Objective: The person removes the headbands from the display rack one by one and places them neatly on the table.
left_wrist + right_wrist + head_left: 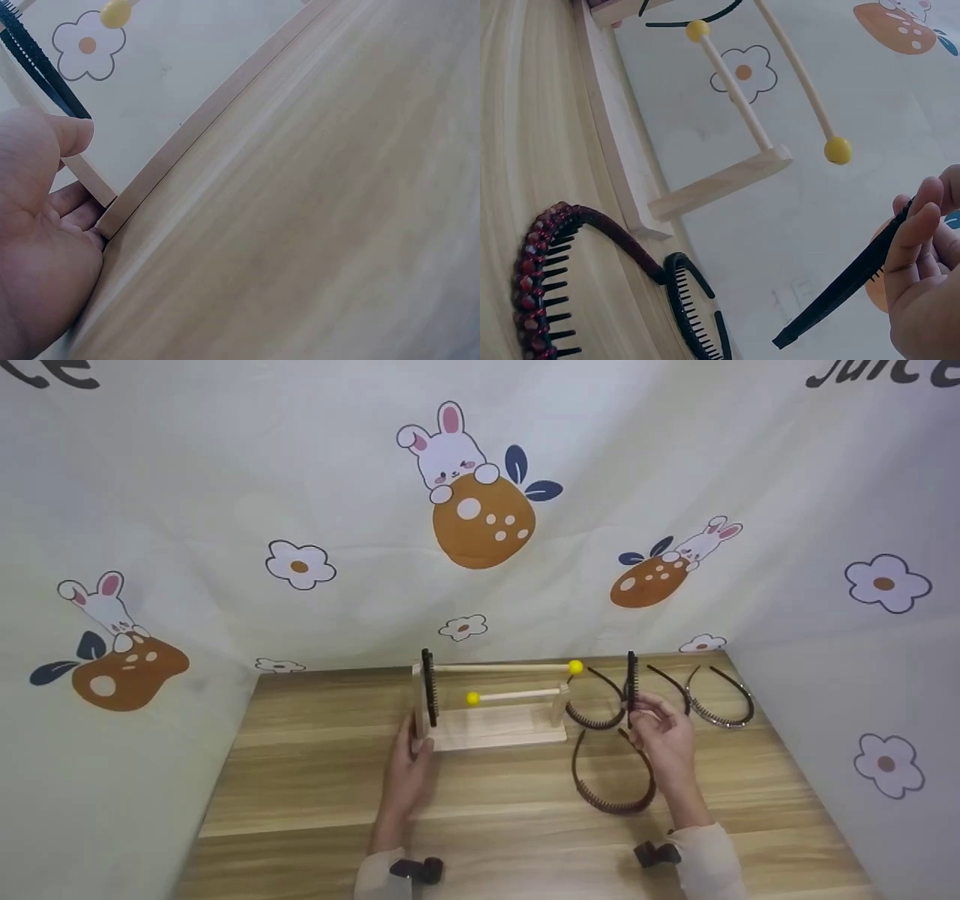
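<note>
My left hand (pixel 409 772) grips the left upright of a wooden stand (pixel 499 727), thumb in front and fingers behind, as the left wrist view shows. Two pale rods with yellow ball ends run across this stand at different heights. On the longer upper rod hangs a black toothed headband (pixel 430 694), close against the left upright. To the right of the stand, my right hand (pixel 669 746) pinches another black headband (pixel 632 675) between thumb and fingers. It is raised off the table and seen edge-on; its teeth show in the right wrist view, partly behind the fingers (pixel 915 240).
Below the right hand lies a dark red headband with beads (pixel 532 277). Behind it are a dark toothed headband (pixel 598 725), another partly hidden by the hand, and a headband with shiny studs (pixel 724 723) at the far right. A printed curtain (pixel 337 495) encloses the wooden table (pixel 300 787).
</note>
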`<state>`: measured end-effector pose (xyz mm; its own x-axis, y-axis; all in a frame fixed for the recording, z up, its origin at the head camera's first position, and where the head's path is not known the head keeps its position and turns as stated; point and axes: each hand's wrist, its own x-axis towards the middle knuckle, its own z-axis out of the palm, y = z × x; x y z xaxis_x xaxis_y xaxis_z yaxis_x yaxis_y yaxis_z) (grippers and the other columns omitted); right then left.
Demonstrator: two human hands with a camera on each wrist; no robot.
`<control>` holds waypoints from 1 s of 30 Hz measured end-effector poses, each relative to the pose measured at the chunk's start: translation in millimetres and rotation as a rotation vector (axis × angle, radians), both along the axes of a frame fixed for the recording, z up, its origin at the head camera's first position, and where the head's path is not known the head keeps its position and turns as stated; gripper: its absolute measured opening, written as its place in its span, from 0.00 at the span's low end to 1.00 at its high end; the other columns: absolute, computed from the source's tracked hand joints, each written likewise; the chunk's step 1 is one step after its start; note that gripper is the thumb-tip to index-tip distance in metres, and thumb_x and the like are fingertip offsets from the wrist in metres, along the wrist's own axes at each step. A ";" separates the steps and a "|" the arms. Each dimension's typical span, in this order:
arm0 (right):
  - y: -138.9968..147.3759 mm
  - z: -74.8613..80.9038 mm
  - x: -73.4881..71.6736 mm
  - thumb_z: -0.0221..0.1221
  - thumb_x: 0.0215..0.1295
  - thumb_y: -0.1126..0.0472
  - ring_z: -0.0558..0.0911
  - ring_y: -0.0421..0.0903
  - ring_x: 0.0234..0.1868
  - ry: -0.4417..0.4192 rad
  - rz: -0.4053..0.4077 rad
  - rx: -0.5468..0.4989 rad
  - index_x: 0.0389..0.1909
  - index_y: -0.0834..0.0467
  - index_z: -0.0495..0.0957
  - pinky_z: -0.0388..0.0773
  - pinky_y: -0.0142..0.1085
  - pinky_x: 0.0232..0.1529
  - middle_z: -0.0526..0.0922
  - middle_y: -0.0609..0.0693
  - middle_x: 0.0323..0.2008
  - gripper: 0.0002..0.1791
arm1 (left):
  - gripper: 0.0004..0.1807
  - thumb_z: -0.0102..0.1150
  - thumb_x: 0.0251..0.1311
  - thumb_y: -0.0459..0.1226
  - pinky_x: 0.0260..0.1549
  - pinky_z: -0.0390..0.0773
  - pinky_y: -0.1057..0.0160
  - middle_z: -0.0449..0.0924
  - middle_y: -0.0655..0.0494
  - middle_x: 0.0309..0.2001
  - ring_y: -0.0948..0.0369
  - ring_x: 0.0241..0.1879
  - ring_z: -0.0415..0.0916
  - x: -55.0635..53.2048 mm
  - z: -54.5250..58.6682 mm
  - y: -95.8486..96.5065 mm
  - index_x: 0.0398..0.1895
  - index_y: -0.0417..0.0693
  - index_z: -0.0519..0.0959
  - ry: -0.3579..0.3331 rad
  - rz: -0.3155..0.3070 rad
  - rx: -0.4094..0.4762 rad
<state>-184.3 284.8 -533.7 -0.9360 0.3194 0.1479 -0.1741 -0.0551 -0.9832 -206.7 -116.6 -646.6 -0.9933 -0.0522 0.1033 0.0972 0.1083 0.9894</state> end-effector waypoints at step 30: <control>59.7 -17.8 33.0 0.76 0.72 0.59 0.88 0.42 0.27 -0.236 -0.182 0.196 0.45 0.62 0.87 0.90 0.32 0.34 0.91 0.42 0.29 0.11 | 0.39 0.55 0.85 0.36 0.83 0.60 0.35 0.54 0.39 0.88 0.36 0.86 0.53 -1.7 0.3 0.2 0.91 0.45 0.52 -0.010 0.007 -0.023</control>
